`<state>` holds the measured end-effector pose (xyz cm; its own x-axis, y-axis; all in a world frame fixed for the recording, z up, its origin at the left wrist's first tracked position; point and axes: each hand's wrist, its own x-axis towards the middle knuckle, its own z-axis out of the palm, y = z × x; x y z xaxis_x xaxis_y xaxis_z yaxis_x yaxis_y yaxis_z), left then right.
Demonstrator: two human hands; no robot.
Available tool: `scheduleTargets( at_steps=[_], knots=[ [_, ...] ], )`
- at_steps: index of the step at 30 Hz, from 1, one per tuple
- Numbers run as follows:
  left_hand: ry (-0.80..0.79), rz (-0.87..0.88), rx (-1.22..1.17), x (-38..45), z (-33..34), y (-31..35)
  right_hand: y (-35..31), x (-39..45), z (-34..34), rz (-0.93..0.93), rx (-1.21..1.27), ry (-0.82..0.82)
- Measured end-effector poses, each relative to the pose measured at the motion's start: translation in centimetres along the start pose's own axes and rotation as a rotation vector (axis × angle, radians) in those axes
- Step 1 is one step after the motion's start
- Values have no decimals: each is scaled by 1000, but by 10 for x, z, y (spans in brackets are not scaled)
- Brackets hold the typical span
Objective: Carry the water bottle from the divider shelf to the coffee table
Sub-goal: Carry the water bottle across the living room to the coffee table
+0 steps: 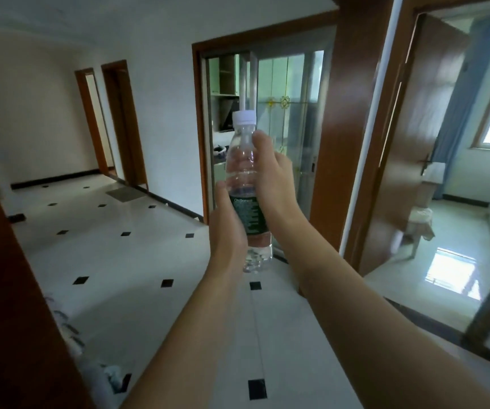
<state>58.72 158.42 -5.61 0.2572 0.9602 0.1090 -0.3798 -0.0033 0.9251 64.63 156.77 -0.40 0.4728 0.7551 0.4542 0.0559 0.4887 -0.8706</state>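
Note:
A clear plastic water bottle [245, 184] with a white cap and a dark green label is held upright in the air at the centre of the head view. My left hand [227, 228] wraps the label area from the left. My right hand [270, 175] grips the upper body from the right, fingers showing through the plastic. Both arms reach forward from the bottom of the frame. No coffee table shows. A dark wooden panel [4, 276] at the left edge may be the divider shelf.
White tiled floor [119, 261] with small black diamonds stretches ahead. A kitchen doorway [267, 113] with sliding glass stands behind the bottle. An open wooden door [400, 143] at right leads to a bright room. Two doorways [111, 122] lie far left.

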Motion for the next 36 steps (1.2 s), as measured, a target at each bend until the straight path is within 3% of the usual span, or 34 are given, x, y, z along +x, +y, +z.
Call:
scheduleTargets(
  at_steps=[14,22,36],
  knots=[
    [79,-10,185,118,-73,-41,105,68,60,149,99,22],
    [239,19,180,187,-76,-39,150,143,83,162,89,-137],
    [532,209,246,263,-66,-9,165,241,121,180,260,-432]
  ],
)
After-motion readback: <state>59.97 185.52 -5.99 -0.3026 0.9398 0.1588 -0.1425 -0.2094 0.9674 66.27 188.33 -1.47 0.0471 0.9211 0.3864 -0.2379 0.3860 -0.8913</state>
